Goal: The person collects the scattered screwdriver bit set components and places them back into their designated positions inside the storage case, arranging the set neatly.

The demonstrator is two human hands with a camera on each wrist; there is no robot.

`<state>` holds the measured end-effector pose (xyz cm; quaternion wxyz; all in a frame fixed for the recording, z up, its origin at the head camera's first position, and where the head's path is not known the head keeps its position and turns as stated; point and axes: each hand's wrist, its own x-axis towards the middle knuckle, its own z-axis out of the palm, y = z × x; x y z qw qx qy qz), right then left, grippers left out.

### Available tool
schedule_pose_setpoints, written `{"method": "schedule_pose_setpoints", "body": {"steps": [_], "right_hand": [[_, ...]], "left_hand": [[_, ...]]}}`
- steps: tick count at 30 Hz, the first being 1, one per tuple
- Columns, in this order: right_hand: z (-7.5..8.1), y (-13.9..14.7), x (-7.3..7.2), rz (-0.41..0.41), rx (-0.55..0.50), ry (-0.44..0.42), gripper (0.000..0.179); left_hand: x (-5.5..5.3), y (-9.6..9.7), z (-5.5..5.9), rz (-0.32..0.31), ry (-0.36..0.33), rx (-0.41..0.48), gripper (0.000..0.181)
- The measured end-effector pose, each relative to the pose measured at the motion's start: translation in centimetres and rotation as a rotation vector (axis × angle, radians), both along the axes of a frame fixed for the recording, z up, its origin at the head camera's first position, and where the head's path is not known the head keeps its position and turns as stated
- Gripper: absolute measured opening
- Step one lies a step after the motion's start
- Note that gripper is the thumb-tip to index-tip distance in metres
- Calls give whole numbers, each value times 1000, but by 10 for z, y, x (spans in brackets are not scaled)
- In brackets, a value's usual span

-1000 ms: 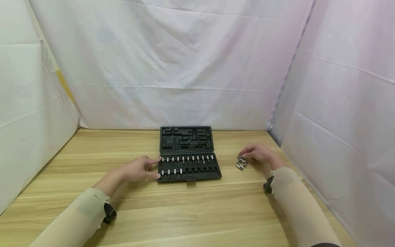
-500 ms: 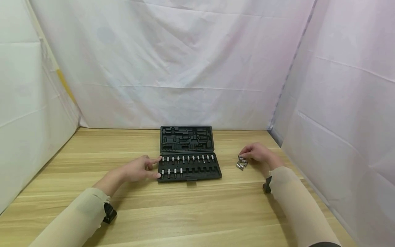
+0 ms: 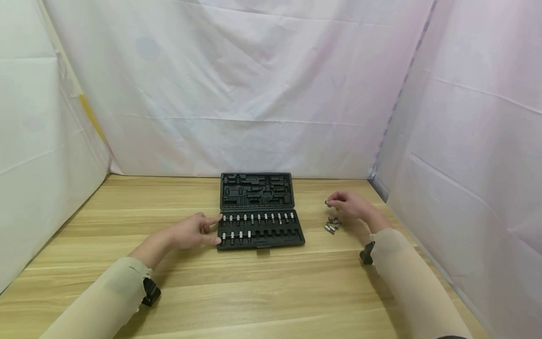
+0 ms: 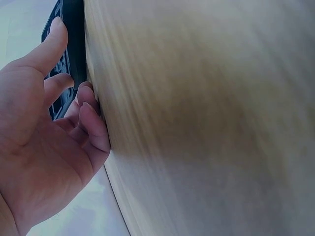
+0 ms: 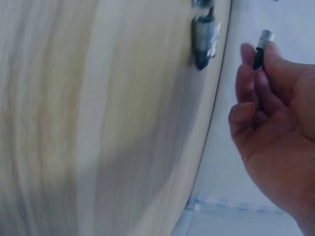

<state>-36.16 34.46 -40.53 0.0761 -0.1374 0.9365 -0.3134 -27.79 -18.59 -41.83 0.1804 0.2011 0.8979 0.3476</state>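
A black bit socket case (image 3: 257,244) lies unfolded on the table, its tray holding silver bit sockets: a full back row and several at the left of the front row. My left hand (image 3: 190,232) rests at the case's left end, thumb and forefinger stretched apart and touching its rim. In the left wrist view, the other fingers are bent beside the case wall (image 4: 76,44). My right hand (image 3: 353,207) pinches one bit socket (image 5: 266,38), silver with a dark tip, between thumb and fingers. It is raised behind a small pile of bit sockets (image 3: 330,229) on the table.
Vacant slots (image 3: 277,233) fill the right part of the tray's front row. The raised lid (image 3: 256,190) has moulded recesses. White sheets (image 3: 237,94) hang behind and on both sides of the wooden table (image 3: 262,292).
My right hand has lifted from the pile and moved slightly back, now with a bit socket showing between its fingertips. The left hand and the case have stayed put.
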Motion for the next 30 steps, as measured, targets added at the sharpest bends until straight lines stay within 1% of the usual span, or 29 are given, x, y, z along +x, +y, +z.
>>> {"method": "schedule_pose_setpoints", "body": {"steps": [2, 5, 7, 12, 18, 20, 23, 26, 28, 30], "right_hand": [[3, -6, 2, 3, -59, -18, 32], [7, -16, 8, 29, -125, -38, 39], [9, -24, 13, 57, -145, -40, 42], [12, -46, 22, 107, -175, -59, 35], [12, -69, 28, 163, -308, -143, 35], [12, -76, 30, 185, -341, -164, 38], [11, -86, 33, 197, -388, -186, 39], [12, -97, 35, 198, -414, -192, 39], [12, -104, 36, 202, -406, -178, 39], [12, -111, 36, 199, -384, -161, 38]], "left_hand": [[0, 0, 1, 1, -1, 0, 88], [1, 0, 2, -1, -2, 3, 88], [1, 0, 2, -3, -5, 2, 88], [1, 0, 3, -5, -5, -2, 88], [1, -1, 3, -6, -3, -6, 88], [1, -1, 3, 1, -7, -8, 88], [0, 0, 2, -2, 2, -15, 88], [1, 0, 2, 2, 14, -17, 88], [1, 0, 2, -1, 23, -23, 88], [2, 0, 2, 6, 17, -23, 88]]}}
